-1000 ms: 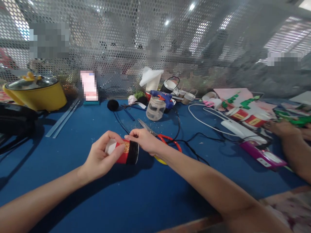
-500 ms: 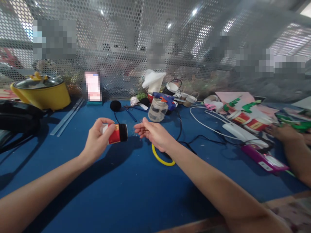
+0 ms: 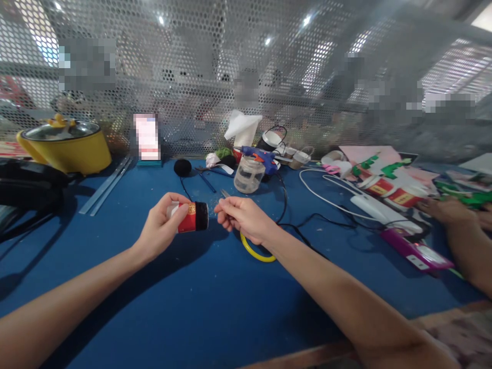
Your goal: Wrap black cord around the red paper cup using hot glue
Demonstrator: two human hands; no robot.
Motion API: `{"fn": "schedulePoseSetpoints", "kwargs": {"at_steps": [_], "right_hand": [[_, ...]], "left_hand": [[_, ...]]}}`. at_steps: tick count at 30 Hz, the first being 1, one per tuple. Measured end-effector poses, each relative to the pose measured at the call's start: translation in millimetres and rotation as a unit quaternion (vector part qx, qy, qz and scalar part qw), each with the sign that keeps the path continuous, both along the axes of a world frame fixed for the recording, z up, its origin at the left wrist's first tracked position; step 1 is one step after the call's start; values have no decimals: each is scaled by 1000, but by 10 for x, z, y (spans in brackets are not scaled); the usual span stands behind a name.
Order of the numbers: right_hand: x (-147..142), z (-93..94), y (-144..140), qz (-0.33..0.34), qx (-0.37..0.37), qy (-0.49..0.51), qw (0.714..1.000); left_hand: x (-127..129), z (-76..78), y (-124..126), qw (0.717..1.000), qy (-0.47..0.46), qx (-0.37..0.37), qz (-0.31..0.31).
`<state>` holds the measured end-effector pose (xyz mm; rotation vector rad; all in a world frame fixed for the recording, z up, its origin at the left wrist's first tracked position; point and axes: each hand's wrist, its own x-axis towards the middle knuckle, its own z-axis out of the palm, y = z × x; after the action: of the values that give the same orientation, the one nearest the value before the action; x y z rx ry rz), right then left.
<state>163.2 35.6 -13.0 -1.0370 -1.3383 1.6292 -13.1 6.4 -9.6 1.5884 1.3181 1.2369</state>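
My left hand (image 3: 163, 225) grips a small red and white cup (image 3: 186, 219) on its side, thumb across its wall. Black yarn (image 3: 202, 216) is wound round the cup's right end. From a black yarn ball (image 3: 182, 167) behind, a strand runs toward the cup. Just right of that end, my right hand (image 3: 242, 215) has thumb and fingers pinched together; anything held there is too small to make out. A pointed metal tip (image 3: 224, 193) shows beyond its fingers, and a yellow loop (image 3: 255, 251) lies under the wrist, partly hidden.
A clear jar (image 3: 249, 175) stands behind my right hand beside a blue glue gun (image 3: 263, 156). Cables and a purple power strip (image 3: 415, 250) lie at right, near another person's hand (image 3: 446, 210). A yellow pot (image 3: 67, 146), clear strips (image 3: 105, 187) and a phone (image 3: 147, 137) are at left.
My left hand has moved slightly right and down with the cup, bringing its yarn-wound end closer to my right hand. My right hand's fingers have drawn together into a pinch.
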Motion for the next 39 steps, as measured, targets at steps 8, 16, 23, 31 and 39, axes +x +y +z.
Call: {"fn": "schedulePoseSetpoints", "kwargs": {"at_steps": [8, 16, 23, 31, 39], "right_hand": [[18, 11, 18, 5, -20, 54, 998], [-24, 41, -123, -5, 120, -180, 976], [-163, 131, -572, 226, 405, -477, 747], [-293, 247, -934, 542, 430, -234, 683], [-87, 282, -467, 148, 222, -197, 943]], "left_hand": [[-67, -80, 118, 999, 8, -19, 43], [-95, -74, 142, 993, 102, -29, 57], [-118, -69, 157, 984, 164, -27, 58], [-121, -65, 161, 981, 181, -30, 57], [-181, -27, 213, 967, 240, -42, 71]]}}
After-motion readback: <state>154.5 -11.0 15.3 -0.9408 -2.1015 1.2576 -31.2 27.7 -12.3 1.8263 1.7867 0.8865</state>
